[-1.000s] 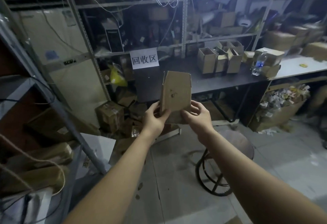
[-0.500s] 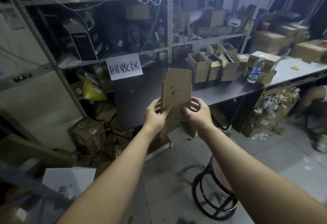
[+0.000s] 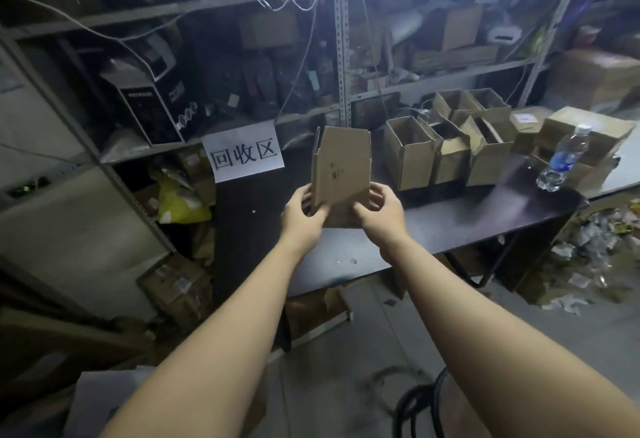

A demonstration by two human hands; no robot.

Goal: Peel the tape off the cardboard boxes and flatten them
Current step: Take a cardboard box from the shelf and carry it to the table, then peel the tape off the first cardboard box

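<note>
A small flattened cardboard box [image 3: 341, 167] stands upright in the air above the dark table [image 3: 467, 216], in front of me. My left hand [image 3: 304, 211] grips its lower left edge, and my right hand [image 3: 379, 211] grips its lower right edge with the fingers curled round it. Several open cardboard boxes [image 3: 446, 147] stand in a row on the table to the right of the held box. More closed boxes [image 3: 581, 133] lie at the far right of the table.
A water bottle [image 3: 562, 159] stands on the table at right. A white paper sign [image 3: 244, 157] hangs on the metal shelving [image 3: 341, 57]. Boxes [image 3: 176, 287] crowd the floor at left, scraps [image 3: 588, 264] pile at right, and a round stool [image 3: 433, 410] stands below.
The view has turned right and moved closer to the table. Both hands still hold the flattened box upright, now over the table's left part.
</note>
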